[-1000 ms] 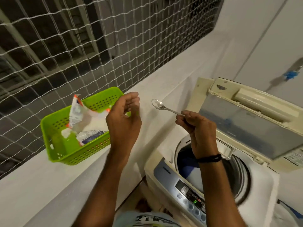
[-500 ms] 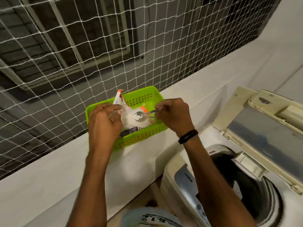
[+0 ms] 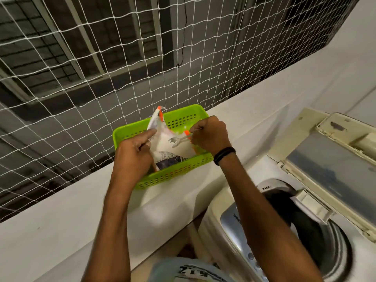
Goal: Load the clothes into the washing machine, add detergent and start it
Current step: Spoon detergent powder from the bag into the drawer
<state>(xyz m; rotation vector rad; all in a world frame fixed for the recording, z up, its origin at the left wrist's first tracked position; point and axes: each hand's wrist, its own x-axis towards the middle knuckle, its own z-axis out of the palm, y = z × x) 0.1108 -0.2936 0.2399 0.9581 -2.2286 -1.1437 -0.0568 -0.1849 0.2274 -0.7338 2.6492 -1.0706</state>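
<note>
A white and orange detergent packet [image 3: 165,139] stands open in a green plastic basket [image 3: 179,173] on the white ledge. My left hand [image 3: 132,157] holds the packet's left edge, with the forefinger along it. My right hand [image 3: 211,135] grips a metal spoon [image 3: 177,141] whose bowl lies over the white powder inside the packet. The top-loading washing machine [image 3: 234,226] sits at the lower right with its lid [image 3: 333,165] raised; the drum looks dark and its contents cannot be made out.
A white rope net [image 3: 122,64] closes off the opening behind the ledge [image 3: 61,220]. The machine's silver control panel [image 3: 240,241] faces me. A white wall [image 3: 345,49] rises at the right.
Both hands went from above the machine to the basket. The left hand took hold of the packet. The spoon came across and now sits in the packet's mouth.
</note>
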